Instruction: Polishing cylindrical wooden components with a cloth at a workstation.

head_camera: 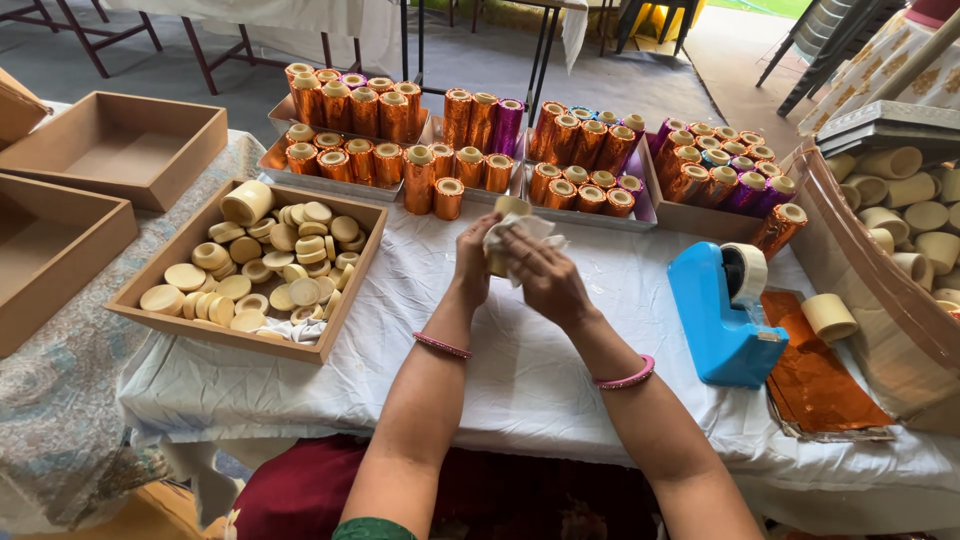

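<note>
My left hand [473,262] grips a pale wooden cylinder [510,207] held upright over the white tablecloth [520,380]. My right hand [545,275] presses a white cloth [520,232] against the cylinder's side, so most of the cylinder is hidden. Both wrists wear pink bangles. Just beyond my hands stand several cylinders wrapped in orange foil [420,178].
A wooden tray [345,300] of pale round discs sits at left, with two empty wooden boxes [120,150] further left. Trays of orange and purple foil-wrapped cylinders [590,150] line the back. A blue tape dispenser [722,320] and orange foil sheets [815,375] lie at right, beside a bin of bare cylinders [900,210].
</note>
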